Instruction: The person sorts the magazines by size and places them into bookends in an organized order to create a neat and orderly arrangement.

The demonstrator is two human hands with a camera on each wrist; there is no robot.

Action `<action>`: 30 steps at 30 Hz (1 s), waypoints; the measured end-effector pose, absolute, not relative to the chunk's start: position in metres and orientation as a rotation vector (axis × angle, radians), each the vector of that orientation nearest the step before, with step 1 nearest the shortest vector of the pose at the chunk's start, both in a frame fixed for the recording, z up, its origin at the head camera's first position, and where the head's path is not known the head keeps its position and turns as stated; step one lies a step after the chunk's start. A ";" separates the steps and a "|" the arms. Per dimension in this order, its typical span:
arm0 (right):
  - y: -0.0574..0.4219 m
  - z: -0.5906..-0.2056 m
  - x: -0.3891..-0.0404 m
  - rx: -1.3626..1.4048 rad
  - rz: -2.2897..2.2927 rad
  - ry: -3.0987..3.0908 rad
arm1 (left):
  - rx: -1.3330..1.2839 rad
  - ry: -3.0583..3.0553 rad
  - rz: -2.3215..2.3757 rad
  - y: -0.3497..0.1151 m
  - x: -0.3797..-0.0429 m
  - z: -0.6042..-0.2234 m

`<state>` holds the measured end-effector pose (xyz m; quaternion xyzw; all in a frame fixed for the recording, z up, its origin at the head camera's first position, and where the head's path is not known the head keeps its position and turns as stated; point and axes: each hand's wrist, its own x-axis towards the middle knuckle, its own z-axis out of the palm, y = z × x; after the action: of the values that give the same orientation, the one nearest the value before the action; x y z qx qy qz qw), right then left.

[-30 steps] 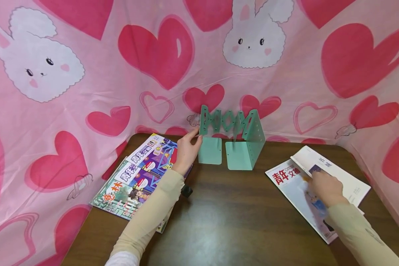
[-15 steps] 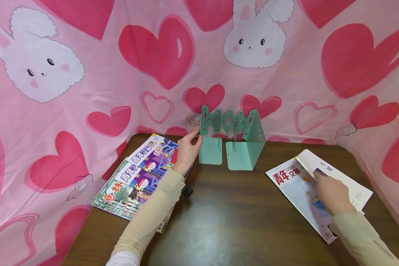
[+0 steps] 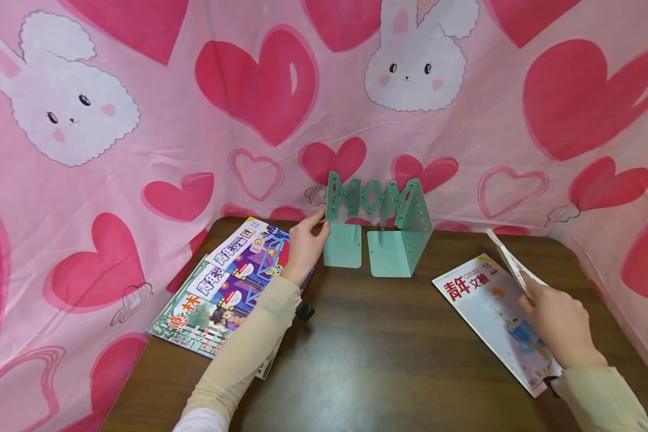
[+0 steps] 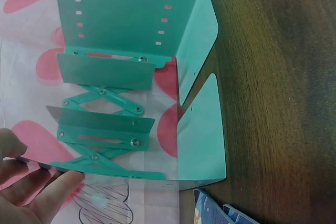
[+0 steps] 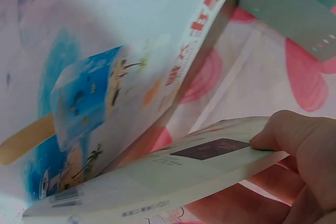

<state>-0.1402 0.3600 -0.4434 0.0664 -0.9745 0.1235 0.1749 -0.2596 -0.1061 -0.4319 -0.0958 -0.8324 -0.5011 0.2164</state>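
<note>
My left hand (image 3: 305,247) pinches the upright left end of a mint-green expandable bookend (image 3: 417,231) at the back of the table. In the left wrist view, the thumb and fingertips (image 4: 55,190) lie on either side of that panel's edge, and the crisscross arms are spread. With my right hand (image 3: 563,327) I grip a white paperback book (image 3: 512,261), thumb on one face and fingers beneath, its edge tilted up. Below it lies a magazine (image 3: 477,300) with red title letters. The right wrist view shows the book (image 5: 220,169) raised at an angle from that magazine's cover.
Several overlapping magazines (image 3: 232,273) lie at the left of the brown wooden table (image 3: 378,348), partly under my left forearm. A pink heart-and-rabbit cloth (image 3: 281,90) hangs behind the table and along its sides, close behind the bookend.
My right hand has lifted the white book off the magazine, tilting it upright and moving slightly right, so more of the magazine's cover shows. My left hand stays at the bookend.
</note>
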 end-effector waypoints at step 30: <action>0.306 -0.419 -0.108 0.056 0.844 -2.275 | -0.252 -2.327 -1.379 -0.106 -0.259 -0.431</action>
<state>-0.1080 0.3061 -0.4186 0.0215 -0.8781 0.3259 0.3498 -0.2586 -0.1058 -0.4308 -0.0907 -0.8373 -0.4962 0.2107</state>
